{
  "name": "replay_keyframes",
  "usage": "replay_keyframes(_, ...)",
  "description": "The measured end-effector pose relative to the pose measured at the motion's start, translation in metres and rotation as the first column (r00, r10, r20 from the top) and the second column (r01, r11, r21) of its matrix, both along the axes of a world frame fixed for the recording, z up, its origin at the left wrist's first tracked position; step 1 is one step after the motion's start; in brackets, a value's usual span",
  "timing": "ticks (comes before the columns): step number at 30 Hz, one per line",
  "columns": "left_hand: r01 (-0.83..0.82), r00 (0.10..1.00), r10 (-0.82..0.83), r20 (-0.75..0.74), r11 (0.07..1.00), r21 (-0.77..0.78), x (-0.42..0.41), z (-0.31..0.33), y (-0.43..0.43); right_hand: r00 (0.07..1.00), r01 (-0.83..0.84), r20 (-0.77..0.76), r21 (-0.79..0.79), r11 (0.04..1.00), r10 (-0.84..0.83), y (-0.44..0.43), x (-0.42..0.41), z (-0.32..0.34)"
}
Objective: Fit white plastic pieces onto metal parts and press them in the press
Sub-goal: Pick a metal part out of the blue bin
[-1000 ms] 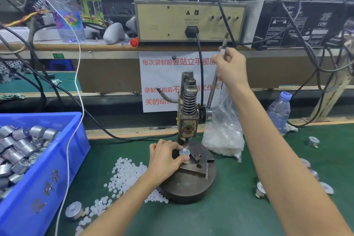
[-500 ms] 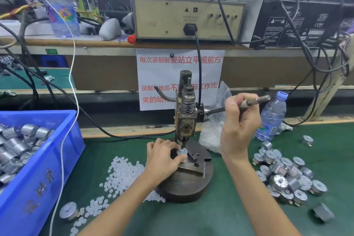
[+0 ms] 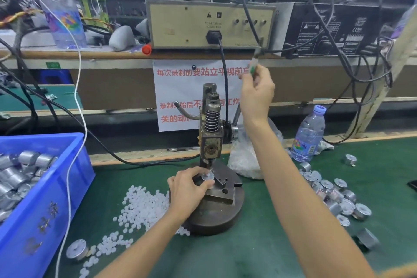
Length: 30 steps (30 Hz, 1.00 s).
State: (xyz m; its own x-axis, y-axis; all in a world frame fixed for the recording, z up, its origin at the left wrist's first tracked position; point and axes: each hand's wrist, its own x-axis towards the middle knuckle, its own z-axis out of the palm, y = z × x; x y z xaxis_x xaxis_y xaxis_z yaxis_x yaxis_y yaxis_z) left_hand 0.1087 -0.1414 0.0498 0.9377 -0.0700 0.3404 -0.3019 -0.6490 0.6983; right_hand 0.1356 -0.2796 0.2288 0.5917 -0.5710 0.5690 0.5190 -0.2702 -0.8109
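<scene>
The press (image 3: 211, 133) stands in the middle of the frame on a round dark base (image 3: 216, 216), which rests on a green mat (image 3: 248, 250). The left hand (image 3: 187, 189) lies on the base at centre. Its thumb and fingertips pinch a small round metal part (image 3: 207, 176) that sits on the steel fixture (image 3: 222, 196), right below the ram. The top of the part looks pale; whether a white piece is on it, I cannot tell.

The right hand (image 3: 256, 92) is raised in the upper middle of the frame. Its fingers curl round the grip of the lever (image 3: 257, 56), which stands steeply upright and leans a little right. The fingertips are blurred, so how tight the hold is cannot be told.

White pieces (image 3: 144, 207) lie scattered on the mat left of the base, touching its edge and trailing toward the lower left. A clear bag (image 3: 243, 160) with more of them sits just right of the press, behind the right forearm. A blue bin (image 3: 45, 210) at the left edge holds metal cans (image 3: 20, 171). One lone can (image 3: 76, 249) lies by the bin's lower corner. A heap (image 3: 331, 192) of metal parts lies at the right, near a water bottle (image 3: 308, 135). A paper sign (image 3: 180, 88) hangs behind the press, below a beige box (image 3: 209, 25) on the shelf.
</scene>
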Motion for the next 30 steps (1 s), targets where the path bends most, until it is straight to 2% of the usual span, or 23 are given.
replay_keyframes(2,0.011,1.0,-0.012,0.015,0.999,0.045,-0.001,0.003,0.0,0.99,-0.073,-0.121,-0.038,0.997,0.068,-0.007,0.007,-0.005)
replay_keyframes(5,0.02,1.0,-0.021,0.012,0.999,0.043,0.001,0.008,0.005,0.974,-0.114,-0.202,-0.052,0.992,0.101,-0.016,-0.002,-0.036)
replay_keyframes(8,0.05,0.998,-0.049,-0.033,0.998,0.045,0.004,0.012,0.008,0.967,-0.062,-0.248,-0.042,0.997,0.05,-0.02,-0.019,-0.082)
replay_keyframes(10,0.078,0.996,-0.075,-0.039,0.994,0.077,0.005,0.014,0.007,0.935,-0.073,-0.354,-0.114,0.991,0.028,-0.02,-0.031,-0.113)
replay_keyframes(13,0.071,0.997,-0.068,-0.043,0.995,0.067,0.006,0.014,0.004,0.809,-0.301,-0.586,-0.34,0.891,0.049,-0.015,-0.047,-0.156)
replay_keyframes(15,0.055,0.997,-0.053,-0.046,0.998,0.035,0.005,0.014,0.004,0.76,-0.403,-0.649,-0.465,0.788,0.006,-0.008,-0.056,-0.174)
replay_keyframes(18,0.048,0.998,-0.047,-0.039,0.998,0.036,0.003,0.014,0.005,0.781,-0.413,-0.619,-0.614,0.673,-0.086,0.0,-0.058,-0.183)
replay_keyframes(20,0.062,0.998,-0.061,-0.018,0.997,0.056,-0.001,0.013,0.007,0.786,-0.401,-0.605,-0.655,0.641,-0.127,0.005,-0.056,-0.182)
replay_keyframes(24,0.113,0.991,-0.114,0.063,0.993,0.019,-0.015,0.007,0.002,0.803,-0.389,-0.593,-0.591,0.706,-0.054,0.003,-0.064,-0.182)
replay_keyframes(27,0.225,0.971,-0.212,0.109,0.967,-0.123,-0.031,0.009,-0.018,0.849,-0.338,-0.529,-0.55,0.764,-0.006,-0.015,-0.079,-0.18)
replay_keyframes(30,0.332,0.943,-0.326,0.067,0.914,-0.232,-0.04,0.018,-0.057,0.86,-0.262,-0.508,-0.521,0.812,-0.049,-0.051,-0.093,-0.174)
